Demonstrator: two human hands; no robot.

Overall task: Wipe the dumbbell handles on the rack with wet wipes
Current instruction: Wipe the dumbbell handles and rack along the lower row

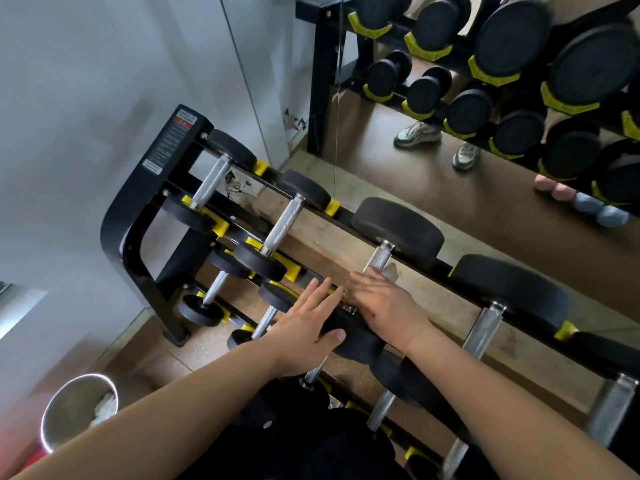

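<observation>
The right hand [384, 306] clasps a wet wipe [393, 270] round the dumbbell handle [380, 257] (bare steel above the grip), the left hand [308, 323] flat, fingers straight, on the head [362, 341] below.

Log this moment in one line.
step: wipe handle | left hand: flat on dumbbell head | right hand: holds wipe on handle | row: top

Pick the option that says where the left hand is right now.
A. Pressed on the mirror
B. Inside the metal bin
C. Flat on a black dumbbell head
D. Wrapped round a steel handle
C: the left hand lies with its fingers straight across the black dumbbell head, thumb on the near face, while the right hand is the one curled on a steel handle.
</observation>
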